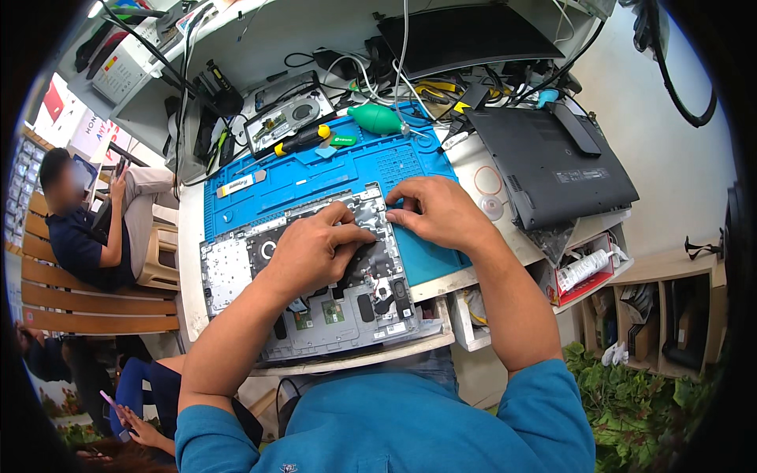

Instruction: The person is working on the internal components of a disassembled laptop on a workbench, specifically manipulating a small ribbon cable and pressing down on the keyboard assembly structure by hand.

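An opened laptop chassis (315,335), grey and black with its inner side up, lies partly over a blue repair mat (434,256) and toward the table's front edge. My left hand (311,248) rests over the chassis, its thumb and fingers curled to a pinch on the black inner area; what the tips hold is too small to make out. At the chassis's far right corner, my right hand (434,211) pinches with thumb and forefinger close to the edge. Whatever is between those fingertips is hidden. The left hand and forearm cover part of the chassis.
On the mat are a yellow-black screwdriver (303,140) and a green air blower (374,119). A laptop part with a fan (290,117) lies behind. To the right rests a dark laptop cover (556,169); cables and a monitor (469,35) fill the back. People sit at left.
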Available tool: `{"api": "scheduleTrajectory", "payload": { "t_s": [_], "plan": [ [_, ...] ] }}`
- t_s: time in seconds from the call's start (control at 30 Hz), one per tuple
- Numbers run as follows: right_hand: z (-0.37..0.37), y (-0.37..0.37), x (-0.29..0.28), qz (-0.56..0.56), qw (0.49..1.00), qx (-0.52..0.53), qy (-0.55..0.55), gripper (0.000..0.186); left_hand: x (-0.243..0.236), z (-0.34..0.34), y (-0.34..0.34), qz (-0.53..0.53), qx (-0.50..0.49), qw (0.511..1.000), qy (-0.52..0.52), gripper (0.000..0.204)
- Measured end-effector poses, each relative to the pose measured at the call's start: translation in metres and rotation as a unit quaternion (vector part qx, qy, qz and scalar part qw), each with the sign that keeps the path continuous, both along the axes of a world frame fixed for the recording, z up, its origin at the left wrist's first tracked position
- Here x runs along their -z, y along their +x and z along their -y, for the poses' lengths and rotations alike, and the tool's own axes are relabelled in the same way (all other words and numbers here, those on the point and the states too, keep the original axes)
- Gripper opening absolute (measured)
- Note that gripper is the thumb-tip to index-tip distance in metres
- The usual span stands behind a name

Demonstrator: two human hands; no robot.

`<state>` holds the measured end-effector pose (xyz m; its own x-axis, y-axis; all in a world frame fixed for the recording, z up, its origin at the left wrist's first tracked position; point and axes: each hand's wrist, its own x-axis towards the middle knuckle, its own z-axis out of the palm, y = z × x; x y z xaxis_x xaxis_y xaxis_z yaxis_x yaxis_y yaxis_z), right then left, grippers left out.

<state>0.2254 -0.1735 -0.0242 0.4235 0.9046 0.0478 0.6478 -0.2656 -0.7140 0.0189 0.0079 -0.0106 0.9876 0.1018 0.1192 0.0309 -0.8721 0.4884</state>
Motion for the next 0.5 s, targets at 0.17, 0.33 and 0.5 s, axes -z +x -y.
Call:
{"api": "scheduleTrajectory", "payload": {
  "t_s": [0.17,0.33,0.5],
  "plan": [
    [-0.0003,-0.0001,-0.0020,-0.002,1.000,0.001,-0.007,0.027,0.0002,0.0012,0.0000,0.002,-0.007,1.000,-0.013,0.027],
    [-0.0001,-0.0003,-0.0008,-0.001,1.000,0.001,-0.004,0.027,-0.0008,0.0020,0.0009,0.001,-0.001,1.000,-0.003,0.026],
    [-0.0001,-0.0003,-0.0016,-0.001,1.000,0.000,-0.003,0.027,-0.0019,0.0003,0.0022,-0.004,0.006,1.000,-0.007,0.026]
  ]
}}
